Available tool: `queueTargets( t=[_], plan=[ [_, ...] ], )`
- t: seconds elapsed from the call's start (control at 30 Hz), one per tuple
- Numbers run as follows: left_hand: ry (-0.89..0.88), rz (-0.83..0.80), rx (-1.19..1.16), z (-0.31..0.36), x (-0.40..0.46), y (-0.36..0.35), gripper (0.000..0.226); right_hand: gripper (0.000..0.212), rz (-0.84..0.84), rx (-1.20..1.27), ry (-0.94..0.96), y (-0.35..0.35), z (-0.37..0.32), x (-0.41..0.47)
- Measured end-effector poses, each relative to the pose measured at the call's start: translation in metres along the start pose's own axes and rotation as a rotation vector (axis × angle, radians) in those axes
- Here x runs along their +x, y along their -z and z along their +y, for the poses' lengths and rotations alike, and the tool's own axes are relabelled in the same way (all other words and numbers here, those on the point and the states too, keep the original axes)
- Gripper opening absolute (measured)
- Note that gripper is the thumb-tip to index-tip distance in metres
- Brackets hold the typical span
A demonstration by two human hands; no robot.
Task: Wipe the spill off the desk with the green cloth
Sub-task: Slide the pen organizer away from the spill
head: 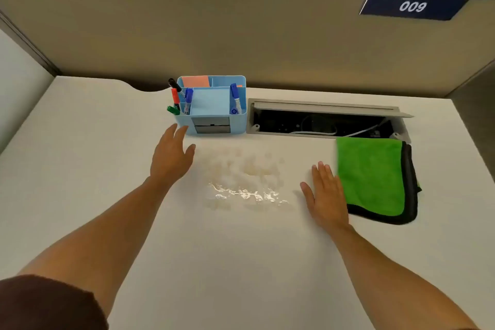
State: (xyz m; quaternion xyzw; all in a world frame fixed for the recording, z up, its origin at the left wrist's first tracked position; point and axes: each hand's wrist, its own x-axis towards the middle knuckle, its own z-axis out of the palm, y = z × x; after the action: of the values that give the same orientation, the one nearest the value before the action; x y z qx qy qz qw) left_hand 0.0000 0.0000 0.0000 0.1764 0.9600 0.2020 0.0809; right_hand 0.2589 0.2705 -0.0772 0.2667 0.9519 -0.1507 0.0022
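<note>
Spill (245, 185) edges hard to trace — pale film on the white bench (241, 262), glare only at front. Green cloth (371, 175) folded, dark-edged, right of spill. Right hand (325, 195) flat beside it; left hand (171, 158) hovers — fingers spread, empty.

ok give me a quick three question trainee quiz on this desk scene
1. True or false: the folded green microfibre cloth is already in a hand.
2. Which hand lies nearest the cloth: A left, B right?
3. What sits just behind the shiny wet spill on the white desk?

Key: 1 false, both hands are empty. 2 B. 3 The light blue plastic organiser holding marker pens.
</note>
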Motion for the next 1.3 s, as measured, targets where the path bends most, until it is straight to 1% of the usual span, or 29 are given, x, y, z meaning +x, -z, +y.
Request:
queueTargets(
  t=[0.03,0.1,0.17,0.23,0.37,0.47,0.53,0.77,0.97,1.17,1.3],
  plan=[
    [0.044,0.011,-0.030,0.000,0.004,-0.001,0.060,0.074,-0.018,-0.021,-0.006,-0.004,0.000,-0.001],
    [0.115,0.033,-0.063,0.000,0.013,-0.004,0.063,0.067,0.016,-0.080,0.004,-0.011,0.003,-0.001],
    [0.144,0.043,-0.091,0.000,0.021,-0.006,0.064,0.059,0.067,-0.098,-0.003,-0.020,0.004,-0.002],
    [0.143,0.080,-0.126,0.000,0.029,-0.009,0.059,0.056,0.098,-0.082,-0.008,-0.020,0.004,0.000],
    [0.108,0.136,-0.206,0.002,0.041,-0.017,0.051,0.056,0.119,-0.077,-0.012,-0.022,0.006,0.001],
    [0.068,0.196,-0.294,0.005,0.043,-0.021,0.050,0.055,0.120,-0.071,-0.007,-0.023,0.005,0.001],
    [0.076,0.210,-0.317,0.009,0.046,-0.022,0.049,0.054,0.125,-0.076,-0.007,-0.024,0.006,0.002],
    [0.211,0.153,-0.269,0.017,0.069,-0.019,0.036,0.054,0.152,-0.073,0.009,-0.026,0.007,0.002],
    [0.176,0.148,-0.257,0.015,0.072,-0.019,0.030,0.054,0.158,-0.069,0.007,-0.026,0.005,0.002],
    [0.172,0.226,-0.325,0.018,0.061,-0.020,0.030,0.053,0.157,-0.068,0.011,-0.026,0.007,0.001],
    [0.155,0.269,-0.327,0.012,0.055,-0.013,0.031,0.053,0.164,-0.066,0.008,-0.027,0.007,0.002]
  ],
)
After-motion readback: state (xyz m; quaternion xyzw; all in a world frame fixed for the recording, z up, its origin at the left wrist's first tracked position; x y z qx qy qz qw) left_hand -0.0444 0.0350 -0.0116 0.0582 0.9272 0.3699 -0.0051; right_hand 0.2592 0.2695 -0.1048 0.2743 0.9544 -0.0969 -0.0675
